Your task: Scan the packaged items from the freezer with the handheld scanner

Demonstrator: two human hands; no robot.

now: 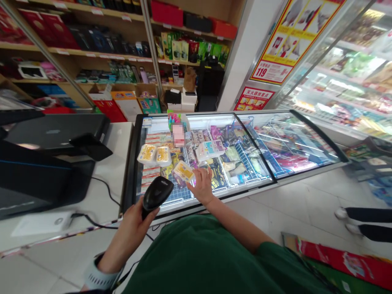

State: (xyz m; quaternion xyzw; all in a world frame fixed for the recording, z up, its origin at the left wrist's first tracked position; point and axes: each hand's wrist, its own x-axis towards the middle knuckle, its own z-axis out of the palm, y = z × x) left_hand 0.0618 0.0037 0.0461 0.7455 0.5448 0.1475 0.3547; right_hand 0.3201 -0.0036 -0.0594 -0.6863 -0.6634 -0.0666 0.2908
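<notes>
My left hand (133,224) is wrapped round the handle of a black barcode scanner (157,194), its head angled up toward the freezer. My right hand (202,185) is at the right end of a clear food tray with a yellow label (183,170). Thumb and index finger are at the tray's edge, while the other fingers are spread. Two similar yellow-labelled trays (147,154) (163,155) sit side by side on the freezer's glass top. Behind them is a pink, blurred-out item (178,135). To the right lies a white package with a blue label (210,150).
The chest freezer (202,207) with bagged goods under glass spans the middle. A counter (118,141) with a black checkout machine (39,171) and cables is at left. Stocked shelves (101,57) stand behind. Another person's legs (367,222) and a red box (333,253) are at right.
</notes>
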